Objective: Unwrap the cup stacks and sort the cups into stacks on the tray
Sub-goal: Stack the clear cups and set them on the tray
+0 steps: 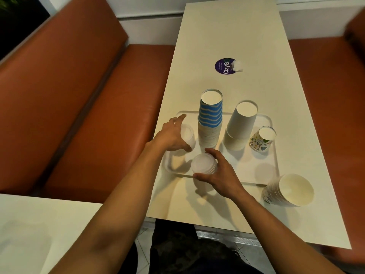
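A white tray (262, 175) lies on the table. On it stand a tall upside-down stack topped by a blue striped cup (211, 113), a white cup stack (241, 125) and one small floral cup (262, 140). My left hand (171, 135) holds a clear plastic cup (187, 135) at the tray's left side, fingers around it. My right hand (217, 171) grips a stack of clear plastic cups (203, 164) at the tray's near edge. A stack of floral cups (288, 190) lies on its side on the table, right of the tray.
A purple round sticker (224, 66) with a crumpled white scrap (238, 65) sits farther up the table. Orange bench seats (98, 115) flank the table on both sides. Another white table corner (29, 230) is at the near left.
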Motion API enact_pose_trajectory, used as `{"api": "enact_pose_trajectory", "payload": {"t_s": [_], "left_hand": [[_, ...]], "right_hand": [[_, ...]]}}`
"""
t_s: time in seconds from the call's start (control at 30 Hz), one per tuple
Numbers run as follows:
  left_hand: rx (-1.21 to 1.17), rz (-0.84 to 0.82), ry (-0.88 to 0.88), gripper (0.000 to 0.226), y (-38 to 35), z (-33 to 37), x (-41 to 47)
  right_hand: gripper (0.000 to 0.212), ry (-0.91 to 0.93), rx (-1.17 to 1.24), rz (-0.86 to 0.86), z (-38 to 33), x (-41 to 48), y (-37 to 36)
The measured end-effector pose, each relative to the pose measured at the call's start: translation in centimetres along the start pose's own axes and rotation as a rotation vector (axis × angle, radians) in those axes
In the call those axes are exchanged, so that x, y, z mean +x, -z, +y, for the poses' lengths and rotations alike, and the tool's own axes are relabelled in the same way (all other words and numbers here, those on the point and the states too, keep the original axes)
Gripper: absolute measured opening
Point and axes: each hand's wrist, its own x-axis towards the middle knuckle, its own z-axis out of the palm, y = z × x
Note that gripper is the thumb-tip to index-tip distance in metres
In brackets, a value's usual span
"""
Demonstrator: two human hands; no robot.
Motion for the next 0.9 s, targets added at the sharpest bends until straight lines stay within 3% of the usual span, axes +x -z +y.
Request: {"api": "enact_pose_trajectory", "payload": {"t_s": [0.1,0.17,0.33,0.63,0.9], "left_hand": [[-0.154,0.118,0.04,0.123,0.5,-0.3,-3.0],[-0.393,0.152,0.043,0.113,-0.4,-0.1,-5.1],[-0.729,-0.039,0.06,0.107,-4.9,1.6,-9.5],[-0.717,0.04,0.08,0.096,-7.3,2.7,-12.0],[-0.812,0.063,0.068,0.088,-7.4,2.7,-13.2]], "right_hand": [[0.088,0.013,-0.004,0.004,-0.1,-0.2,0.1],[0.087,0.029,-0.003,-0.002,-0.2,-0.4,0.2],[0.089,0.08,0.005,-0.048,-0.9,-1.3,0.1],[0.111,0.138,0.038,-0.083,-1.0,-3.2,0.8],[0.092,0.2,0.04,-0.034,-0.7,-4.4,1.2]]}}
